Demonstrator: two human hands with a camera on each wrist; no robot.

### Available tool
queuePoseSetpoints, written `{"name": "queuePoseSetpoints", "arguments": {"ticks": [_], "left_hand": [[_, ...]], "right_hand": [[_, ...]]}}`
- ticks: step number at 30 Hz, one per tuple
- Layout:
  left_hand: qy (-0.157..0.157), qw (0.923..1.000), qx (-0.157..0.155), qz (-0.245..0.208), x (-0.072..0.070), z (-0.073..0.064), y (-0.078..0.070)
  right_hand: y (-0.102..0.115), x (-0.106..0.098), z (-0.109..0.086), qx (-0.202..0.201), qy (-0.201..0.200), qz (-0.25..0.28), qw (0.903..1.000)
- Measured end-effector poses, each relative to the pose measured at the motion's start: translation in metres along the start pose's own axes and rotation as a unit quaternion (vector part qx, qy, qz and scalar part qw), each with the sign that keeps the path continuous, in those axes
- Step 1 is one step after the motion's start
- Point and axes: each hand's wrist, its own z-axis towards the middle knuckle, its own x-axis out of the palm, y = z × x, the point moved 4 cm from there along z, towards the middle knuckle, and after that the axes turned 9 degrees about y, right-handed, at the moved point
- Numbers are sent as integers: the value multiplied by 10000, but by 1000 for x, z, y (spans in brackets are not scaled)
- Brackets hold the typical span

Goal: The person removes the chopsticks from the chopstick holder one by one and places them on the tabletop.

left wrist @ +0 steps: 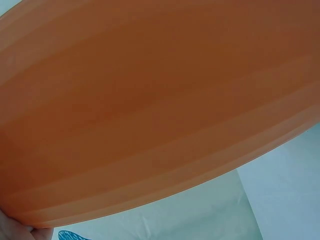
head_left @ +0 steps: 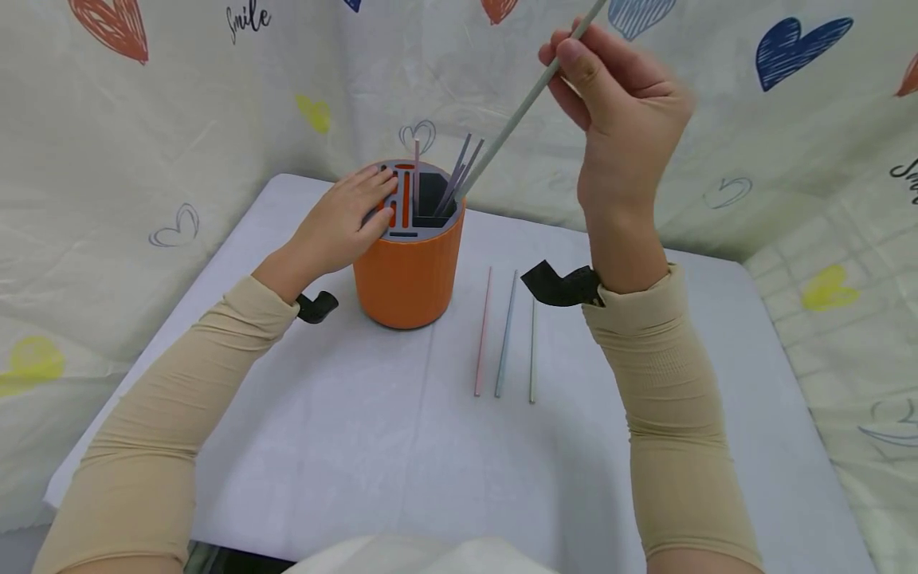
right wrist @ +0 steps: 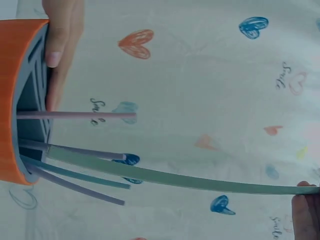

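Note:
An orange round desk organizer (head_left: 407, 283) with a grey slotted top stands on the table. My left hand (head_left: 331, 222) rests on its top left side, fingers laid over the slots. High on the right, my right hand (head_left: 625, 115) pinches a long pale green stick (head_left: 512, 119) near its upper end. The stick slants down to the left, and its lower end overlaps the right rim of the organizer. Several thin sticks (right wrist: 95, 180) stand in the dark compartment, with a pinkish one (right wrist: 90, 115) apart from them. Orange wall (left wrist: 160, 100) fills most of the left wrist view.
Three thin sticks lie side by side right of the organizer: a pink one (head_left: 484, 331), a blue one (head_left: 506, 335) and a greenish one (head_left: 533, 351). A white cloth covers the table (head_left: 402, 470). Behind it hangs a pale curtain (head_left: 237, 119) printed with hearts.

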Motion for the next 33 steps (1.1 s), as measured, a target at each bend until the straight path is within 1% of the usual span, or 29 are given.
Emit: {"name": "queuePoseSetpoints", "arguments": {"ticks": [3, 5, 7, 9, 11, 13, 16, 18, 20, 24, 27, 33], "left_hand": [[-28, 10000, 28, -25, 0, 0, 1], [-32, 10000, 18, -21, -1, -1, 1], [-41, 10000, -8, -1, -1, -1, 2], [-18, 10000, -28, 8, -2, -1, 2], [4, 10000, -39, 22, -2, 0, 2], [2, 10000, -38, 25, -2, 0, 3], [-20, 10000, -54, 39, -2, 0, 3], [-20, 10000, -62, 40, -2, 0, 3], [1, 10000, -61, 33, -1, 1, 3], [32, 10000, -81, 19, 0, 1, 2], [20, 10000, -74, 20, -1, 1, 1], [-5, 10000, 3, -57, 0, 1, 0]], "right_hand": [[10, -10, 4, -106, -237, 273, 9993], [11, -18, 7, -11, -346, 361, 9987], [7, -30, 11, 342, -438, 423, 9976], [-3, -43, 14, 797, -530, 380, 9947], [-17, -60, 14, 1355, -620, 304, 9884], [-34, -77, 14, 1965, -740, 316, 9772], [-58, -105, 10, 2787, -849, 224, 9564], [-72, -123, 5, 3207, -863, 90, 9432], [-86, -142, -2, 3561, -862, -190, 9303], [-113, -176, -19, 4121, -884, -671, 9043], [-130, -197, -32, 4504, -842, -927, 8840], [-153, -228, -59, 5157, -693, -1282, 8443]]}}
